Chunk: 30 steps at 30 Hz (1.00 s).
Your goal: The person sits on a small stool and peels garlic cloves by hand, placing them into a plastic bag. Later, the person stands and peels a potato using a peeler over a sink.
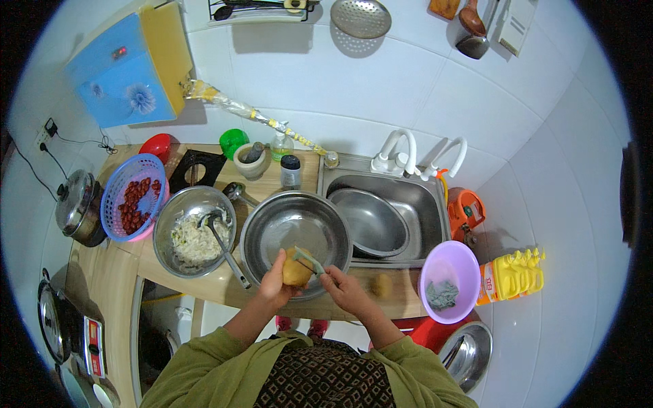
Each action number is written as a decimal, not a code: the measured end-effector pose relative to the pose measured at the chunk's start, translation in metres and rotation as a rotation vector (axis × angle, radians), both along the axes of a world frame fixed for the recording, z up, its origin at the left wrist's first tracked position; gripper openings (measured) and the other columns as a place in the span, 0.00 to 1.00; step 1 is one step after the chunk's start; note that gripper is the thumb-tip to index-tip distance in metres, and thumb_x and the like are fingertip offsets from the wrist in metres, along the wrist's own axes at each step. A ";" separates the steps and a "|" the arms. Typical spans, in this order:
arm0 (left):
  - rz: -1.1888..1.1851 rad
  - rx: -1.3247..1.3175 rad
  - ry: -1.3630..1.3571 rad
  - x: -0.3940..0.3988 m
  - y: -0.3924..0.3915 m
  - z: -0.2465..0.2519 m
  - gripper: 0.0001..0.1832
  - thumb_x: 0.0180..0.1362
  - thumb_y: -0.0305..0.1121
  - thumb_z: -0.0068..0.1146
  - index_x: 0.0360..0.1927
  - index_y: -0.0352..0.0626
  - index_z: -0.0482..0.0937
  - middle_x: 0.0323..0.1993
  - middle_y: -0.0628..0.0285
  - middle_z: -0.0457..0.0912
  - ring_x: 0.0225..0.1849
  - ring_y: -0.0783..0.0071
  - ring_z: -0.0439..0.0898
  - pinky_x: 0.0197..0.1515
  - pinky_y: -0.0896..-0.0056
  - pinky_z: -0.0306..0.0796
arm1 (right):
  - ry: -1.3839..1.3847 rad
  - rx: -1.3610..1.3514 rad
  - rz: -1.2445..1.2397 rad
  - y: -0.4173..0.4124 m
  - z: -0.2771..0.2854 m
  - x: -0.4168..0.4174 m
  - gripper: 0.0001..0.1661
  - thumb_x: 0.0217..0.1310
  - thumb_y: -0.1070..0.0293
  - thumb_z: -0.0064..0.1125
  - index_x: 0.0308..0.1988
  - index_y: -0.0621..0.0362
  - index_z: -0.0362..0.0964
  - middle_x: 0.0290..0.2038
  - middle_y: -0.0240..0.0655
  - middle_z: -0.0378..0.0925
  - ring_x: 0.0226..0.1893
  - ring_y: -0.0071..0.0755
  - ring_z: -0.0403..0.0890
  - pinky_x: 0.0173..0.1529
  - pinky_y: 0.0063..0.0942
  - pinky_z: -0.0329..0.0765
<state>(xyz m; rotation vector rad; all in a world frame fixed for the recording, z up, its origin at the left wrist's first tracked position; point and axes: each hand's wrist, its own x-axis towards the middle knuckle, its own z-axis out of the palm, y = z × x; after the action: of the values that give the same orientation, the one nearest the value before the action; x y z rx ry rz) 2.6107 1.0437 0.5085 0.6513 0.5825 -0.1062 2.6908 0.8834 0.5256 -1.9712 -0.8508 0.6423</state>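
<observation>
My left hand [277,283] grips a brown, round potato [296,271] over the near part of a large steel basin [285,224]. A light green peeler [310,260] is in my right hand [348,290], its head against the potato's upper right side. Only the basin's shiny bottom shows beyond the potato. On the counter to the right of my right hand lies a second brown potato [381,285], slightly blurred. Left of the basin stands a steel bowl [160,239] of pale shredded food [196,239], with a black-headed ladle [224,250] resting in it.
A steel sink [428,209] holds a tilted steel basin [370,222] below white faucets [403,153]. A purple basin [459,265] with a grey cloth stands right. Leftward are a blue colander [137,166] of red fruit, a lidded pot [76,204] and a stone mortar [251,166].
</observation>
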 end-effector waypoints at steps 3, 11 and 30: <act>0.017 0.024 -0.010 0.000 0.000 0.001 0.28 0.55 0.58 0.28 0.40 0.45 0.67 0.27 0.63 0.73 0.22 0.70 0.72 0.19 0.74 0.61 | -0.178 -0.127 0.074 0.005 0.007 -0.003 0.13 0.55 0.57 0.42 0.36 0.52 0.64 0.25 0.42 0.71 0.26 0.46 0.74 0.27 0.36 0.69; -0.007 -0.117 -0.054 -0.008 0.005 0.000 0.27 0.55 0.57 0.28 0.39 0.44 0.67 0.25 0.60 0.72 0.19 0.68 0.70 0.14 0.73 0.58 | -0.521 0.025 0.102 0.014 0.004 -0.006 0.12 0.53 0.56 0.44 0.33 0.50 0.63 0.21 0.39 0.70 0.24 0.45 0.74 0.25 0.40 0.68; 0.074 -0.209 0.011 -0.014 0.012 0.003 0.25 0.57 0.53 0.29 0.46 0.44 0.64 0.30 0.59 0.72 0.24 0.66 0.74 0.22 0.70 0.70 | -0.159 -0.204 -0.097 0.017 0.008 0.001 0.18 0.56 0.50 0.36 0.36 0.51 0.62 0.25 0.47 0.72 0.26 0.54 0.73 0.29 0.46 0.68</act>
<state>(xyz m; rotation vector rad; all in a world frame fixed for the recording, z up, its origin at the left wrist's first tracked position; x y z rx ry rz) 2.5963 1.0557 0.5114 0.4264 0.5965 -0.0996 2.6922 0.8999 0.5333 -2.2575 -0.8047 0.5389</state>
